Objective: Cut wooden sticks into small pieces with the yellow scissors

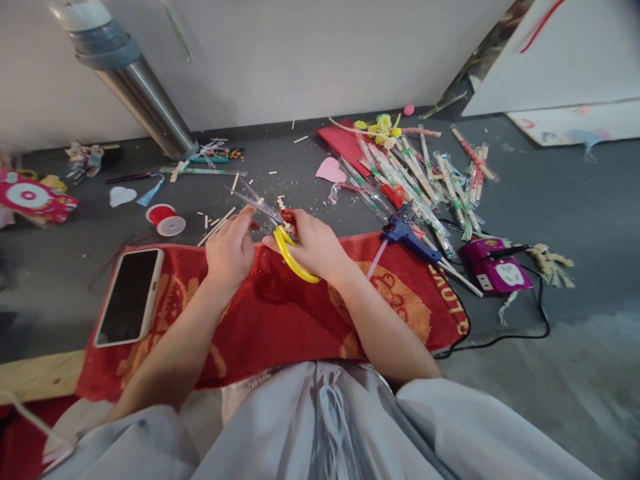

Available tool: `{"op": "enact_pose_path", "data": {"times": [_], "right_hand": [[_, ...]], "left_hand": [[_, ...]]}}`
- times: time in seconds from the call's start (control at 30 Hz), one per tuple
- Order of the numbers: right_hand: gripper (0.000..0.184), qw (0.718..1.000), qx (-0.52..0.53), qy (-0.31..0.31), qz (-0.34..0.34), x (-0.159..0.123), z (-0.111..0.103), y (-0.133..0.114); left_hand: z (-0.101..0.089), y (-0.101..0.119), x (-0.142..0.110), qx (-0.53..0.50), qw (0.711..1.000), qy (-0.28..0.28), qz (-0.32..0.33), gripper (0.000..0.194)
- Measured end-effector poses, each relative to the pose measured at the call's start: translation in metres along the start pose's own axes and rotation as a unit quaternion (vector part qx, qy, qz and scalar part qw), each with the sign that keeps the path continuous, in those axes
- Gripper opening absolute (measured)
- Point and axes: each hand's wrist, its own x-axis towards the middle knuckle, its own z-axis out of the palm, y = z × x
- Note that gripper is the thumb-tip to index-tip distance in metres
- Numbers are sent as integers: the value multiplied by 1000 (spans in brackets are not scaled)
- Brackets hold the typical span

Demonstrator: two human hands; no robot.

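Observation:
My right hand (pixel 317 243) grips a pair of scissors (pixel 294 259) by the yellow handles. The open blades point up and to the left, over the grey tabletop. Close to the blades, my left hand (pixel 230 248) is closed in a pinch at a short pale stick piece (pixel 261 201), mostly hidden by the fingers. Cut stick pieces (pixel 216 227) and pale crumbs lie around the blades. Beneath both forearms is a red towel (pixel 285 327) with orange figures.
A phone (pixel 129 297) rests on the towel's left, with a red thread spool (pixel 166 220) behind it. A steel thermos (pixel 145 100) stands at back left. To the right are a blue glue gun (pixel 407 237), wrapped chopsticks (pixel 405 173) and a purple box (pixel 495 265) with a black cable.

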Motion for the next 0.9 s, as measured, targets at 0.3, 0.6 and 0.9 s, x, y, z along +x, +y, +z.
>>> {"op": "enact_pose_path", "data": {"times": [0.3,0.6,0.9], "right_hand": [[70,998,-5,40,-42,-1,7,5],[55,999,-44,-19,21,0,1,-4],[48,994,54,-13,89,6,0,0]], "left_hand": [[2,-7,0,43,998,2,37,40],[0,-8,1,69,997,-16,33,45],[-6,23,-14,-51,990,81,99,31]]}}
